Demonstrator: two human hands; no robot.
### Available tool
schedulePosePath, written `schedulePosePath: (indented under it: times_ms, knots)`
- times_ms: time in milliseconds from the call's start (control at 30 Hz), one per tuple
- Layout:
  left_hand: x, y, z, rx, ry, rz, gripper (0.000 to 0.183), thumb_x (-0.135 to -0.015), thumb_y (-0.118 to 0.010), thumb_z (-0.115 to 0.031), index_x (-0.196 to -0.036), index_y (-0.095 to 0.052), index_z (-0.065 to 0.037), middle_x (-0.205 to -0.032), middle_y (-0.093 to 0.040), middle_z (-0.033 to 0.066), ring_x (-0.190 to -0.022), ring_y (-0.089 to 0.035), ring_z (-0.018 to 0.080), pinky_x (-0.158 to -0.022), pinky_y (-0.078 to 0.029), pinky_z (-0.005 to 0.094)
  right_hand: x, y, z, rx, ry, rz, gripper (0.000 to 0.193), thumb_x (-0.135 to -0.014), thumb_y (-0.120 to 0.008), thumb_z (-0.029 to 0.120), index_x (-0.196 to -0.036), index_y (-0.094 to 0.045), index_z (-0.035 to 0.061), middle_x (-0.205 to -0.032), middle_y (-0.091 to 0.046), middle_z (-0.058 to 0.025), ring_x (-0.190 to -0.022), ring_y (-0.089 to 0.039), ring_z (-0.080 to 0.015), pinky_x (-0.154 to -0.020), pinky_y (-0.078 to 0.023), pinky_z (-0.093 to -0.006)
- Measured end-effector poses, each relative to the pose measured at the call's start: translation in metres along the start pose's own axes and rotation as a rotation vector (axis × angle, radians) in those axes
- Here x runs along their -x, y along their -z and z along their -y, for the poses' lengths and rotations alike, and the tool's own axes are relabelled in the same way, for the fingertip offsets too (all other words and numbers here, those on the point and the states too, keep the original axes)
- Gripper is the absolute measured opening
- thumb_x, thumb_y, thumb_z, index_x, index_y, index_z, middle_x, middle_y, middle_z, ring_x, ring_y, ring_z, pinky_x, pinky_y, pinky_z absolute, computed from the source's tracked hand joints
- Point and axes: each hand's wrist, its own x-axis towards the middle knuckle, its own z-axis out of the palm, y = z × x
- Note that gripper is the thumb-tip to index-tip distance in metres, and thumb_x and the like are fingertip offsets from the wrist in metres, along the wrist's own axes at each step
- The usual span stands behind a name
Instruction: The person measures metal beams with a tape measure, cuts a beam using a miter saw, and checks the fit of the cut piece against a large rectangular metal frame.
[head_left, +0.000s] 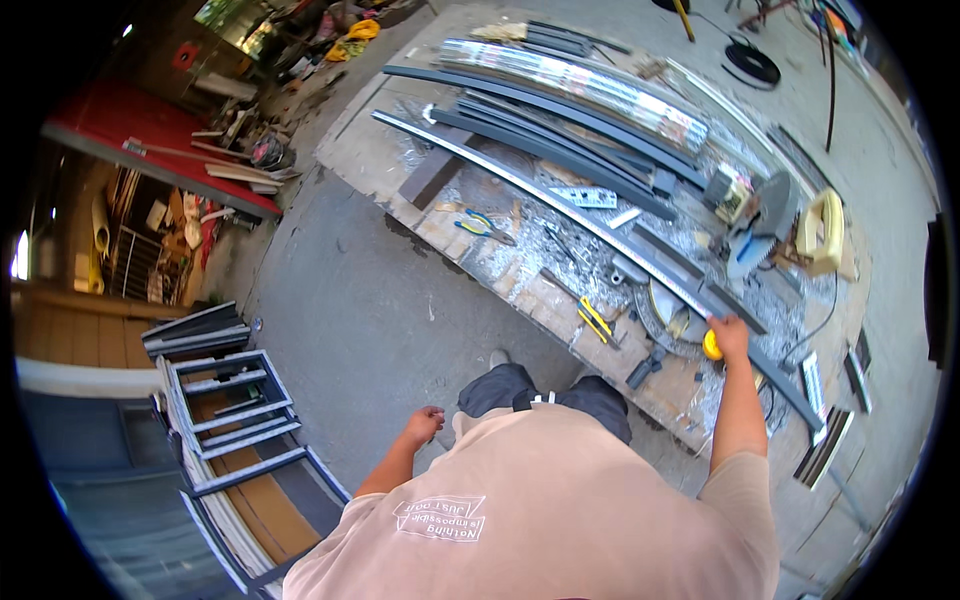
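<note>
My right hand (733, 338) is closed around a yellow tape measure (711, 345) at the right part of a long dark metal profile (775, 375). A thin pale strip, apparently the tape's blade (560, 204), runs from there along the profile toward its far left end. The profile lies slantwise across a low, littered work table (520, 290), passing over the round base of a cut-off saw (760, 235). My left hand (425, 425) hangs beside my left thigh, away from the table. Its fingers are curled, and whatever they may hold is too small to make out.
Yellow-and-blue pliers (484, 226) and a yellow utility knife (595, 319) lie near the table's front edge. Behind are dark profiles (560, 150) and a wrapped bundle (580, 90). Metal shavings cover the tabletop. Window frames (235, 400) lean at the left.
</note>
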Motion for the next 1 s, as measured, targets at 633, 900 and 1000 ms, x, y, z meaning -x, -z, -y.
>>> schedulePosePath:
  times_ms: [633,900,1000]
  knots:
    - [-0.095,0.130,0.125,0.440,0.040,-0.055,0.030,-0.104,-0.062,-0.018,-0.130,-0.070,-0.005,-0.100,-0.075,0.0092,-0.083,-0.070,0.0200,-0.074,-0.056,0.0342,0.163,-0.144,0.347,-0.720,-0.105,0.724,0.031,-0.103,-0.074,0.036,-0.097,-0.072,0.0058,-0.085,-0.070,-0.0020,-0.073,-0.063,-0.0121,-0.068,-0.049,-0.0287]
    - [-0.114,0.195,0.170,0.609,0.198,-0.168,0.026,-0.108,-0.058,-0.019,-0.129,-0.071,-0.009,-0.094,-0.073,0.0057,-0.079,-0.068,0.0170,-0.061,-0.051,0.0333,0.204,-0.173,0.424,-0.585,-0.192,0.863,0.038,-0.103,-0.074,0.041,-0.101,-0.075,0.0037,-0.088,-0.069,-0.0008,-0.079,-0.060,-0.0115,-0.072,-0.046,-0.0283]
    - [-0.130,0.199,0.152,0.616,0.206,-0.176,0.026,-0.109,-0.057,-0.020,-0.130,-0.070,-0.009,-0.097,-0.073,0.0058,-0.080,-0.068,0.0168,-0.064,-0.053,0.0322,0.192,-0.184,0.439,-0.577,-0.162,0.887,0.041,-0.103,-0.072,0.045,-0.101,-0.075,0.0042,-0.089,-0.069,-0.0005,-0.081,-0.060,-0.0113,-0.074,-0.047,-0.0284]
